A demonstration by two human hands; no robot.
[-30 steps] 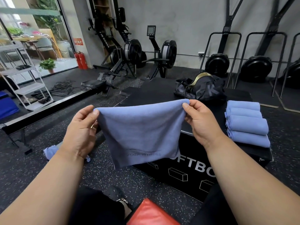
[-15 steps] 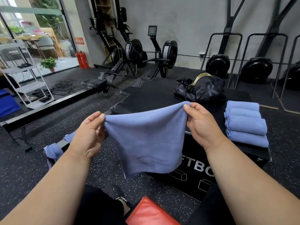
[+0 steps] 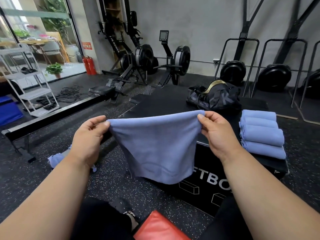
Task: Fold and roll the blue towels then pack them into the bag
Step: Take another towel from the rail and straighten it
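A blue towel [image 3: 155,144] hangs in the air in front of me, doubled over. My left hand [image 3: 88,137] pinches its top left corner and my right hand [image 3: 216,132] pinches its top right corner. The towel sags between them over the near edge of the black soft box [image 3: 166,101]. Several rolled blue towels [image 3: 261,134] lie side by side on the box's right end. A black duffel bag [image 3: 214,97] with a gold strap sits at the back of the box. More blue towel cloth [image 3: 55,159] lies low on the left, partly hidden by my left forearm.
Rowing machines [image 3: 138,66] stand behind the box. A black bench rail [image 3: 52,113] runs along the left. A white shelf rack [image 3: 29,80] and red fire extinguishers [image 3: 89,64] are by the window. A red pad [image 3: 159,226] lies below me by my legs.
Both hands have drawn closer together and slightly lower, so the towel sags more between them. The view has shifted a little left, showing more of the blue cloth on the left.
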